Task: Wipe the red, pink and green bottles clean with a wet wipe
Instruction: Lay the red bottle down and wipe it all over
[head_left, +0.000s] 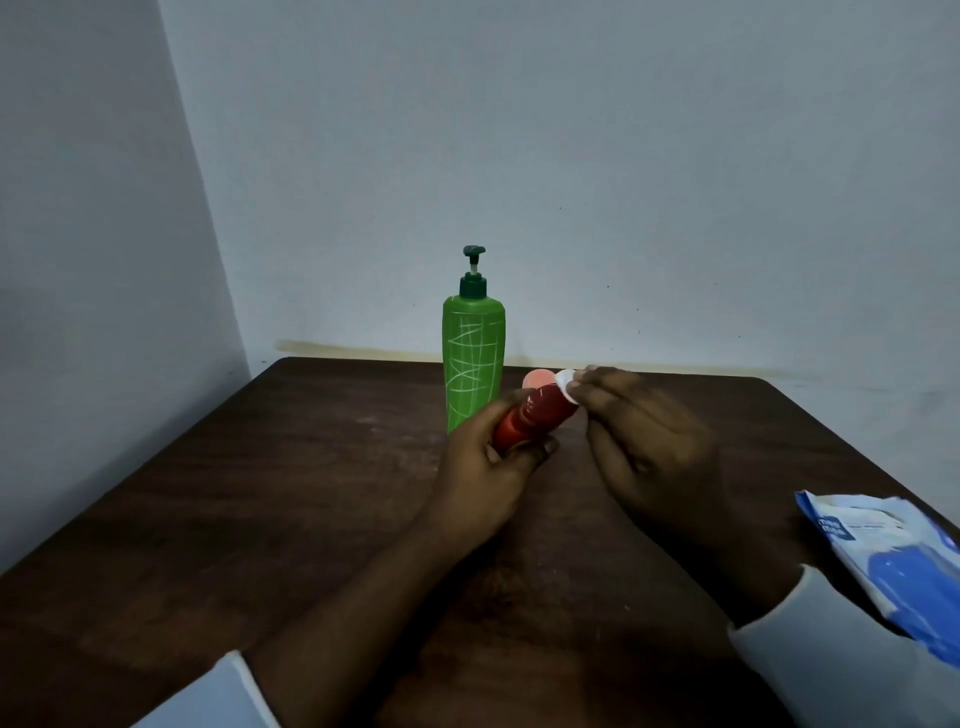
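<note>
Nearest us, a pack (893, 561) lies at the table's (260, 493) right edge. Past it, we see the left hand (488, 467), its grip clamped round the tilted red bottle (524, 421) above the table. The right hand (654, 441) pinches a wipe (566, 387) against its upper end. The green bottle (472, 358) stands upright behind.
</note>
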